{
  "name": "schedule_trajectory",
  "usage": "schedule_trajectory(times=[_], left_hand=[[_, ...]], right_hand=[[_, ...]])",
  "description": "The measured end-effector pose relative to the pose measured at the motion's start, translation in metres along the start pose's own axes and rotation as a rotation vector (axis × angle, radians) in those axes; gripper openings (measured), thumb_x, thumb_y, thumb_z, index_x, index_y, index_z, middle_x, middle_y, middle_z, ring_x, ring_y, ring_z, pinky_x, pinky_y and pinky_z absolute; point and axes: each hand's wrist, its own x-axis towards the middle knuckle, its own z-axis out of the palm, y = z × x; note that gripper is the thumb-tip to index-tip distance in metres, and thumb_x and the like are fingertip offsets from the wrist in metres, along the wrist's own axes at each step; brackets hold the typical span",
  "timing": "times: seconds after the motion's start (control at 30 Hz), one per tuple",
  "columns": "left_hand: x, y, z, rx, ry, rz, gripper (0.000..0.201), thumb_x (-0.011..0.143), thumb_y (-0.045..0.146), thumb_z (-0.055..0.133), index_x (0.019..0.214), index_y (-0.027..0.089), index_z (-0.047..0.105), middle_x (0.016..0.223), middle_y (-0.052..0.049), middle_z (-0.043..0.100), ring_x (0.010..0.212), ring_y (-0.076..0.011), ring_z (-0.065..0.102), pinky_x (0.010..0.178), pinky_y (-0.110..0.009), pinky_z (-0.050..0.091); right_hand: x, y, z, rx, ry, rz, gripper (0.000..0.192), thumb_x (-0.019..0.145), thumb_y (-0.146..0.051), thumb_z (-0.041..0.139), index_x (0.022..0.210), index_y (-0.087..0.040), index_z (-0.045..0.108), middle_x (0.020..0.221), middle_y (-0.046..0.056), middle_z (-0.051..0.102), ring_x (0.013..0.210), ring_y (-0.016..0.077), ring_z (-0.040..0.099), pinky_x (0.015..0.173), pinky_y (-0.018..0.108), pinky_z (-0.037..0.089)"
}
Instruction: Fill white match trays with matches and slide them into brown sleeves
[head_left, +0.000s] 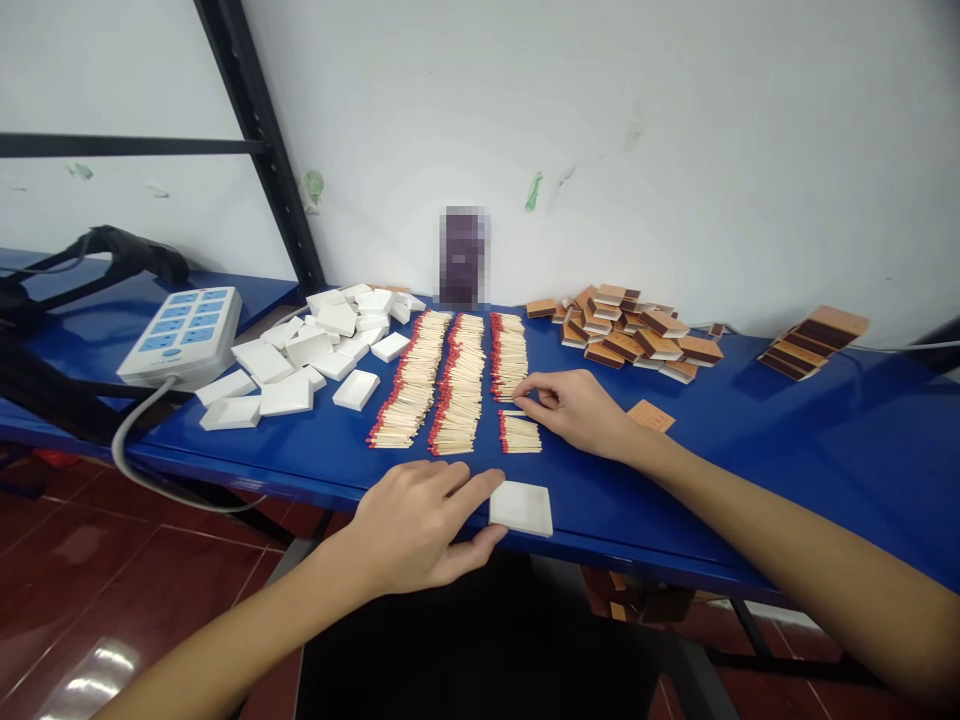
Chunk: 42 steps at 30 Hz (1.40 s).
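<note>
My left hand [420, 520] holds the left end of a white matchbox tray [523, 507] between thumb and index finger, at the table's front edge. The tray lies open side up, its inside bare. My right hand [574, 408] is pinched at the near end of the right row of red-tipped matchsticks [509, 350]; its fingertips partly cover the sticks there. Just below lies a small separate group of matchsticks [521, 434]. Two longer rows of matchsticks, a middle row [459, 385] and a left row [411, 380], run alongside.
White trays [289, 350] lie heaped at the left, beside a power strip [184, 335]. Brown matchbox sleeves [630, 325] are piled at the back right, with a stack of matchboxes [814, 342] farther right. One flat sleeve [651, 416] lies behind my right wrist. A blurred dark object [463, 257] stands against the wall.
</note>
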Motion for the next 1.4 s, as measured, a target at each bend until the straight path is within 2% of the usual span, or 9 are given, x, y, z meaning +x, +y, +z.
schedule_trajectory(times=[0.27,0.4,0.63,1.13,1.4], left_hand=[[-0.001,-0.001,0.000,0.001,-0.006,0.002,0.031,0.096,0.038,0.048,0.117,0.017,0.056,0.075,0.000,0.061,0.061,-0.0199,0.062,0.051,-0.033,0.045],[-0.001,-0.001,0.000,-0.001,-0.010,0.001,0.031,0.095,0.037,0.049,0.118,0.017,0.055,0.076,0.001,0.061,0.061,-0.0200,0.062,0.051,-0.033,0.045],[0.000,0.000,0.000,-0.001,-0.005,-0.004,0.031,0.096,0.039,0.047,0.117,0.017,0.056,0.074,0.001,0.061,0.060,-0.0200,0.062,0.050,-0.033,0.045],[-0.003,-0.002,0.002,-0.019,-0.011,-0.012,0.033,0.095,0.038,0.049,0.121,0.017,0.053,0.077,0.000,0.063,0.063,-0.0204,0.063,0.053,-0.033,0.049],[-0.002,-0.001,0.003,-0.018,-0.014,-0.015,0.033,0.095,0.038,0.049,0.120,0.018,0.053,0.078,0.000,0.063,0.062,-0.0205,0.063,0.052,-0.033,0.049]], right_hand=[[-0.003,-0.008,-0.011,0.105,-0.129,0.042,0.016,0.087,-0.030,0.056,0.079,-0.018,0.063,0.055,-0.007,0.034,0.050,0.0093,0.031,0.052,0.024,0.025],[-0.004,-0.006,-0.010,0.147,-0.068,0.053,0.019,0.090,-0.034,0.053,0.086,-0.018,0.065,0.054,-0.008,0.032,0.050,0.0098,0.030,0.052,0.024,0.025],[0.001,0.000,0.002,0.021,0.059,0.003,0.020,0.091,-0.032,0.052,0.090,-0.018,0.068,0.052,-0.007,0.036,0.049,0.0107,0.036,0.054,0.025,0.026],[0.009,0.001,-0.001,-0.033,-0.054,-0.021,0.016,0.089,-0.026,0.053,0.082,-0.017,0.064,0.053,-0.006,0.044,0.048,0.0097,0.036,0.054,0.024,0.027],[0.002,-0.001,-0.003,0.061,-0.068,0.027,0.019,0.088,-0.031,0.054,0.080,-0.017,0.066,0.051,-0.007,0.037,0.048,0.0095,0.032,0.053,0.025,0.027]])
